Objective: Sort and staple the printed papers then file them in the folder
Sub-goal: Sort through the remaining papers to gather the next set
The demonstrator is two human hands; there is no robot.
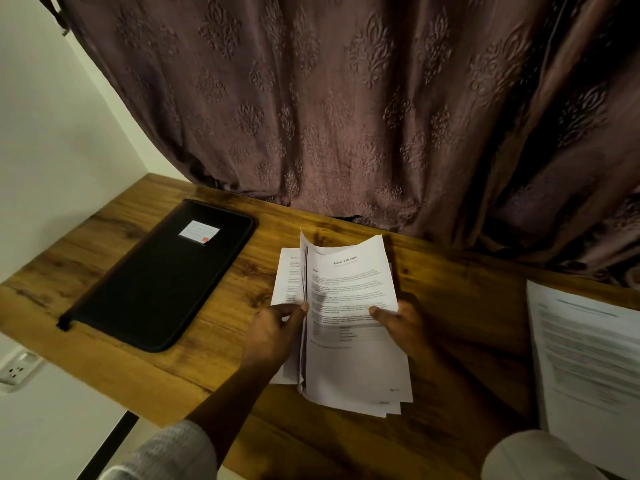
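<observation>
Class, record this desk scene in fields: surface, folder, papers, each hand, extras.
surface: brown wooden desk
folder: black rectangular folder, closed, left of papers
papers: white printed paper stack, centre, top sheets lifted
left hand: grips stack's left edge
right hand: pinches stack's right edge
extras: separate printed sheet at right; brown patterned curtain behind

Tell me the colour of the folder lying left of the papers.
Black, with a small white label bearing a red mark; the folder shows in the head view.

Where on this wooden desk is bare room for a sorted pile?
Bare wooden desk shows between the black zipped folder and the held white paper stack, and between that stack and the printed sheets at right. The middle is crowded.
</observation>
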